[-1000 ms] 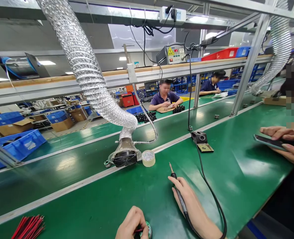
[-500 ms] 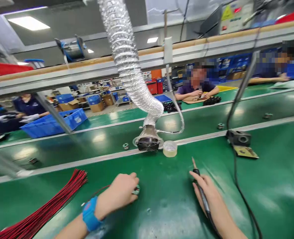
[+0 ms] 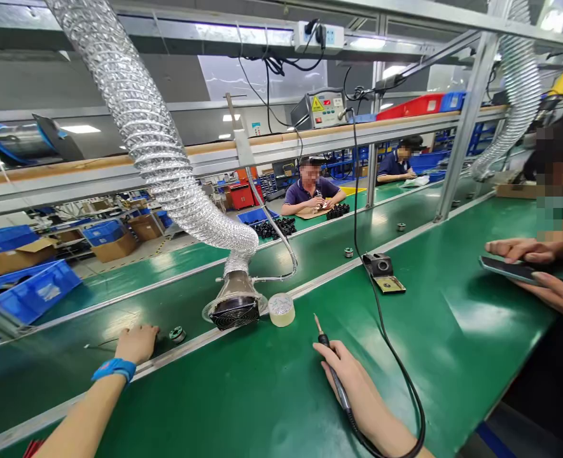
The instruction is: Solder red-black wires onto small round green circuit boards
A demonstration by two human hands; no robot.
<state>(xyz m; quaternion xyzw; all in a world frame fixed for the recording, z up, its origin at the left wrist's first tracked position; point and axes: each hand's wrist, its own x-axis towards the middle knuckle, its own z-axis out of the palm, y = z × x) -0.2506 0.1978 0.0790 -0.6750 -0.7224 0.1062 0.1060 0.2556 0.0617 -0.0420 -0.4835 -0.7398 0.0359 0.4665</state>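
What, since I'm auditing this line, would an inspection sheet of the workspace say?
Surface: green bench top, glossy, with reflections.
Job's things: soldering iron; small round part near the left hand.
Clutter: tape roll beside the fan.
Hands: right hand grips the iron; left at the middle strip, grip hidden.
Cables: black cable loops from the control box to the iron.
Surroundings: another person's hands hold a phone; two people across the strip.
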